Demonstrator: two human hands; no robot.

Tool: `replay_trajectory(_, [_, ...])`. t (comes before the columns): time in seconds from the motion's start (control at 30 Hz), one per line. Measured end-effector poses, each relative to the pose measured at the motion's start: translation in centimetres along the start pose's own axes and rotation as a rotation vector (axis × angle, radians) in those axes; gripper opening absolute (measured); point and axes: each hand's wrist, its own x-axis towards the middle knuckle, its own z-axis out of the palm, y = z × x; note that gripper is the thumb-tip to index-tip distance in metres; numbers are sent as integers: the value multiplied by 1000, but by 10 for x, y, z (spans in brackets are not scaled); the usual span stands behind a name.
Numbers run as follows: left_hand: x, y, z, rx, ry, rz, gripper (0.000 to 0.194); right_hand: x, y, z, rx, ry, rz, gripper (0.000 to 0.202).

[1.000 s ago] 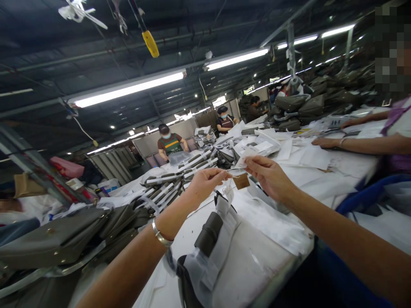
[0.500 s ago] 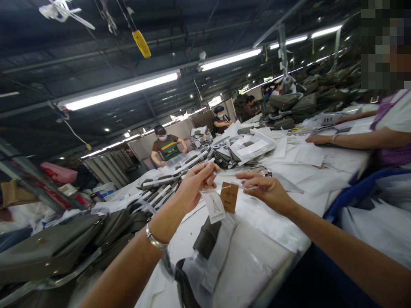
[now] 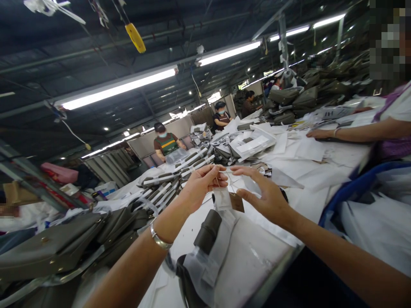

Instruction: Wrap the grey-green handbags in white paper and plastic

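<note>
My left hand (image 3: 199, 186) is closed in a pinch on the thin string (image 3: 229, 176) of two hang tags. Below its fingers hang the white tag (image 3: 222, 199) and the brown tag (image 3: 236, 202). Beside the string, my right hand (image 3: 269, 200) holds its thumb and fingers apart; whether its fingertips touch the string is unclear. Underneath, a dark grey-green strap or handle (image 3: 208, 230), partly wrapped in translucent white film (image 3: 202, 265), lies on the white table (image 3: 247, 256).
Dark grey-green bags (image 3: 48, 244) are piled at the left. Wrapped handles (image 3: 160, 179) and white sheets (image 3: 308, 149) cover the table beyond. A co-worker's arm (image 3: 362, 131) reaches in from the right, above a blue-rimmed bin (image 3: 337, 192) of white film. Another person (image 3: 167, 143) stands across.
My right hand has come closer to my left, its thumb and fingers spreading near the string. The tags have turned and show less of their faces. My left hand keeps its pinch.
</note>
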Motion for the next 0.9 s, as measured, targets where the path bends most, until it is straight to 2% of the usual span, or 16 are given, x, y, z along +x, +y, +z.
replay_trajectory(0.07, [1,-2,2,-30,18,-13,31,-2,-5,8,-123,38,-26,34])
replay_trajectory(0.13, [1,-4,4,-56,16,-16,30,-3,-3,16,-176,44,12,27])
replay_trajectory(0.27, [1,-5,4,9,13,-9,29,-2,5,22,-65,7,151,6])
replay_trajectory(0.37, [-1,-3,0,335,114,55,32,-3,7,19,28,9,256,10])
replay_trajectory(0.43, [-7,0,-1,611,226,196,29,-4,8,16,52,21,308,15])
replay_trajectory(0.5, [-14,3,0,822,259,362,25,-5,9,14,48,35,315,18])
replay_trajectory(0.6, [-25,3,6,1047,115,516,20,-6,10,15,17,51,262,19])
replay_trajectory(0.7, [-27,0,9,1190,-10,579,21,-7,11,17,0,44,221,19])
replay_trajectory(0.8, [-23,-4,6,1177,-51,552,19,-9,11,17,-5,3,195,19])
replay_trajectory(0.9, [-20,-6,3,1123,-25,529,20,-12,12,14,16,-39,207,20])
